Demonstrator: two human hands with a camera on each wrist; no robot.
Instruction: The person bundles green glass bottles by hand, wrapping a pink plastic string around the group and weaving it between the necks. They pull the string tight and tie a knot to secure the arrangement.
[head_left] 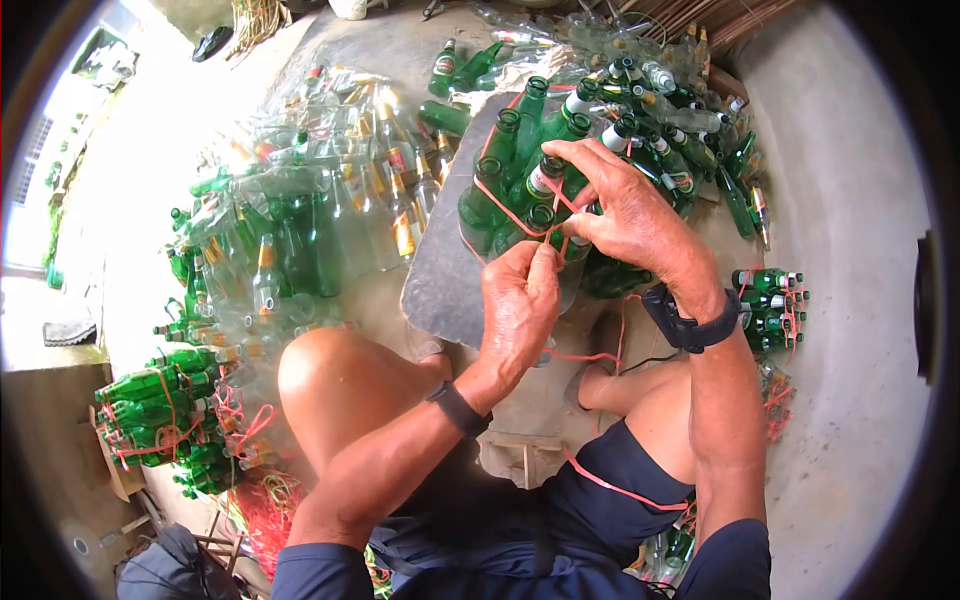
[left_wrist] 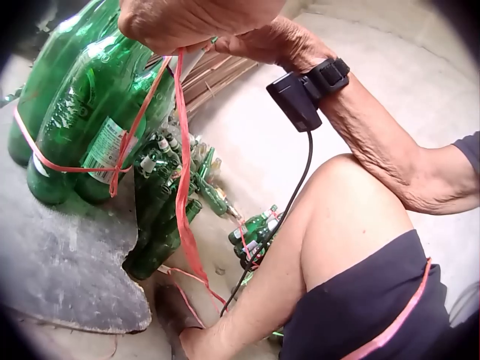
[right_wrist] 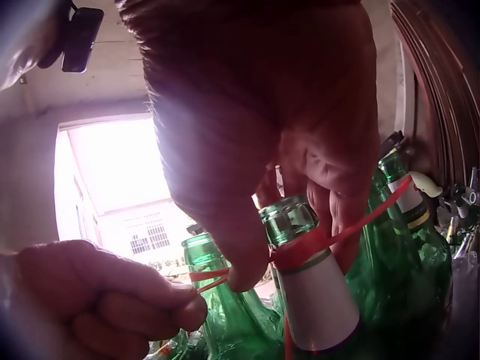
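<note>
A bundle of green glass bottles (head_left: pixel 480 212) stands upright on a dark grey board (head_left: pixel 437 285), with red plastic twine (left_wrist: pixel 184 165) looped round it low down and crossing at the necks. My left hand (head_left: pixel 522 305) pinches the twine between thumb and fingertips at the near side of the bundle. The right hand (head_left: pixel 640 215) curves over the bottle tops. Its thumb (right_wrist: pixel 246 266) presses the twine beside a white-labelled bottle neck (right_wrist: pixel 319 304), and its other fingers bend behind that neck, partly hidden. A length of twine hangs from the left hand toward the floor.
Many loose clear and green bottles (head_left: pixel 290 230) lie at the left, and more are heaped at the back right. Tied green bundles sit at far left (head_left: pixel 150 410) and right (head_left: pixel 770 310). Red twine (head_left: pixel 265 510) is piled lower left. A wall (head_left: pixel 850 300) rises at right.
</note>
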